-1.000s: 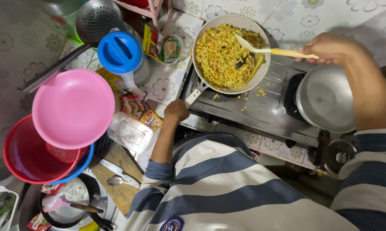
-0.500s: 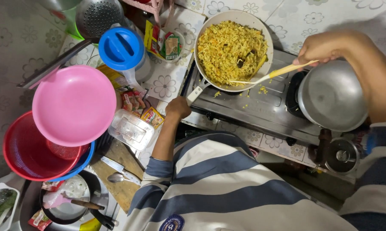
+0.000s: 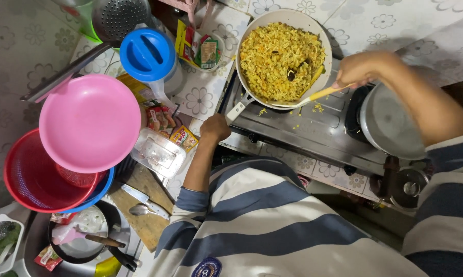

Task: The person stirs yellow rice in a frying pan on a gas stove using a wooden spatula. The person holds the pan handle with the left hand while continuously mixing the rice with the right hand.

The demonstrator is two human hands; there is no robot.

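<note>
A frying pan (image 3: 252,31) full of yellow fried noodles (image 3: 280,59) sits on a steel gas stove (image 3: 313,131). My left hand (image 3: 216,128) is shut on the pan's handle (image 3: 236,110) at its near end. My right hand (image 3: 362,69) grips a yellow-handled spatula (image 3: 313,97) whose blade scoops along the pan's near rim. A few noodle bits lie spilled on the stove top beside the pan.
A lidded steel pot (image 3: 388,123) stands on the right burner. Left of the stove are a blue-lidded jug (image 3: 148,54), seasoning packets (image 3: 198,48), a pink bowl (image 3: 90,123) stacked over a red basket (image 3: 29,182), a clear plastic box (image 3: 157,153), and a knife (image 3: 139,197) on a wooden board.
The spatula has moved from inside the noodles toward the pan's near rim, my right hand dropping lower. The left hand keeps its hold on the handle.
</note>
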